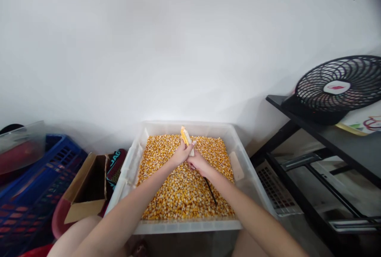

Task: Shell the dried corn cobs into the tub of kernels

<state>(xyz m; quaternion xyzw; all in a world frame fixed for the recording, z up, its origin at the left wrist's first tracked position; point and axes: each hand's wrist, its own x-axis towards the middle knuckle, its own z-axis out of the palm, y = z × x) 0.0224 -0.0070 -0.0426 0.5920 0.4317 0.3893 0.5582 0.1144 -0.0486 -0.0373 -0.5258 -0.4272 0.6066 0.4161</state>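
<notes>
Kernels yellow-orange; cob yellow and white; bin translucent white; crate blue; fan black.

Black fan on a dark shelf (right); blue crate and open cardboard box at left

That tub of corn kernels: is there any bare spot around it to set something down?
Little. The tub is covered in kernels. Left is crowded: cardboard box, blue crate. The cardboard box's inside looks open, and the black shelf has bare top before the fan. Both hands grip the cob.
</notes>
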